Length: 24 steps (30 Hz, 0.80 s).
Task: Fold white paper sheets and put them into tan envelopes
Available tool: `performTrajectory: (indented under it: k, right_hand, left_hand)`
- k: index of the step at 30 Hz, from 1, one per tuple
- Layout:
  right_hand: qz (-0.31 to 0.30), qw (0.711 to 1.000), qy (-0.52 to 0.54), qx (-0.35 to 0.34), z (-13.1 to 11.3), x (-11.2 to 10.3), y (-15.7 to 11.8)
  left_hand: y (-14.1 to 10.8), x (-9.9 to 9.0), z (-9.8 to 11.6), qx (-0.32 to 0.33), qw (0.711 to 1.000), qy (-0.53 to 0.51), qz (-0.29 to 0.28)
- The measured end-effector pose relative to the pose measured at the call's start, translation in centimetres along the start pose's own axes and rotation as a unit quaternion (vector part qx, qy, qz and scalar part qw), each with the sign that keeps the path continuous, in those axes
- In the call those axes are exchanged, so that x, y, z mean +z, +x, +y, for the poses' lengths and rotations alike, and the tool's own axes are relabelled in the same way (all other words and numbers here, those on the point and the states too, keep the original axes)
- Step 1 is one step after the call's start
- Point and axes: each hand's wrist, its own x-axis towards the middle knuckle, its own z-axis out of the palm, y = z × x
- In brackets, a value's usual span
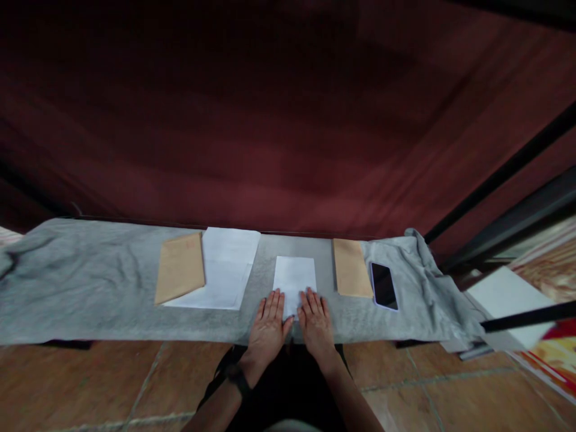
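A small white sheet of paper (294,273) lies flat just below the centre of the frame, its long sides running up and down the picture; whether it is one layer or several I cannot tell. Across its lower part lie the person's two hands, palms down: the left hand (266,321) rests over its lower left edge and the right hand (317,321) over its lower right edge, both flat with fingers stretched out and pointing up the frame, gripping nothing, the thumbs turned inward towards each other. A dark wristband (236,381) circles the left wrist. Left of the sheet, at centre left, larger white paper (228,270) lies partly under a tan envelope (180,268). To the right of the sheet is a second tan envelope (352,270), upright in the frame, and just beside it a phone (384,286) with a dark screen and a pale rim, slightly tilted. All of these rest on a grey cloth (108,288), wrinkled at both ends, which spans the frame from the left edge to the lower right. A dark red surface (279,138) fills the upper frame, and brown floor tiles (112,384) show along the bottom
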Motion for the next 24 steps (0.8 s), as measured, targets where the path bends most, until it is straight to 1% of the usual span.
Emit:
performTrajectory:
  k: [4,7,11,13,15,18,20,22,24]
  right_hand:
    - [-0.007,1.0,-0.016,0.009,0.2,0.0,-0.1]
    - [-0.018,0.999,-0.023,0.016,0.2,0.1,-0.3]
    - [-0.03,0.999,-0.032,0.013,0.3,0.4,-0.3]
    - [-0.026,0.999,-0.033,0.014,0.3,0.5,-0.3]
    - [-0.016,0.999,-0.03,0.018,0.3,0.5,-0.4]
    - [-0.002,1.0,-0.016,0.018,0.2,0.3,-0.5]
    - [0.005,1.0,-0.004,0.028,0.0,0.3,-0.3]
    - [0.006,0.999,0.008,0.052,-0.3,0.3,0.4]
    - [-0.003,0.998,0.022,0.066,-0.6,0.3,1.9]
  left_hand:
    - [0.2,0.1,0.1,-0.008,1.0,-0.008,-0.003]
    - [1.2,0.2,1.0,-0.013,1.0,-0.022,-0.001]
    - [3.2,0.5,2.5,0.042,0.997,-0.061,-0.01]
    - [3.9,0.9,2.6,0.054,0.996,-0.062,-0.018]
    - [4.2,1.3,2.0,0.041,0.998,-0.051,-0.019]
    - [4.1,1.7,0.2,0.013,1.0,-0.026,-0.011]
    - [4.0,1.7,-0.9,0.006,1.0,-0.014,-0.003]
    - [4.0,1.6,-1.5,0.009,1.0,-0.006,0.002]
    - [4.0,1.6,-1.7,0.013,1.0,0.001,0.006]
